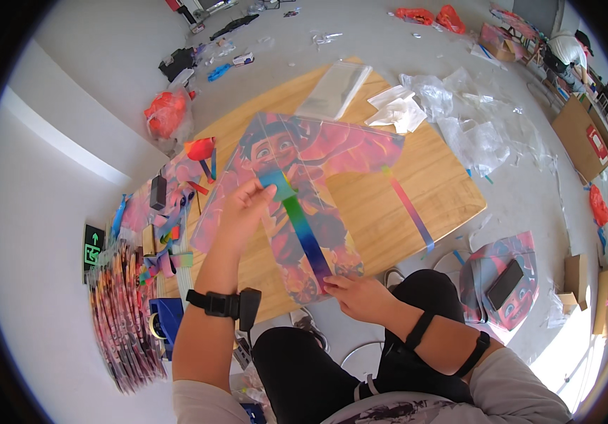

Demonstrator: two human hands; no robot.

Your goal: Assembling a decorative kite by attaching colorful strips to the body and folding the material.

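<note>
A thin, kite-like sheet (261, 219) printed with a cartoon figure in pink and orange lies spread on the wooden table (389, 205). Over its middle runs a rainbow ribbon (305, 237), green at the upper end and dark blue to purple lower down. My left hand (244, 205) pinches the wider teal part of that ribbon between thumb and fingers. At the lower end, close to the sheet's bottom edge, the fingers of my right hand (353, 293) are closed on the ribbon. A second ribbon (411, 212), pink to blue, hangs from the sheet's right wing across the tabletop.
A clear plastic packet (334, 88) and crumpled white paper (396, 109) lie at the table's far side. Clear plastic film (477, 134) covers floor to the right. A phone (504, 284) rests on another printed sheet at right. Bundled printed sheets (124, 318) stand left beside a blue tape dispenser (168, 321).
</note>
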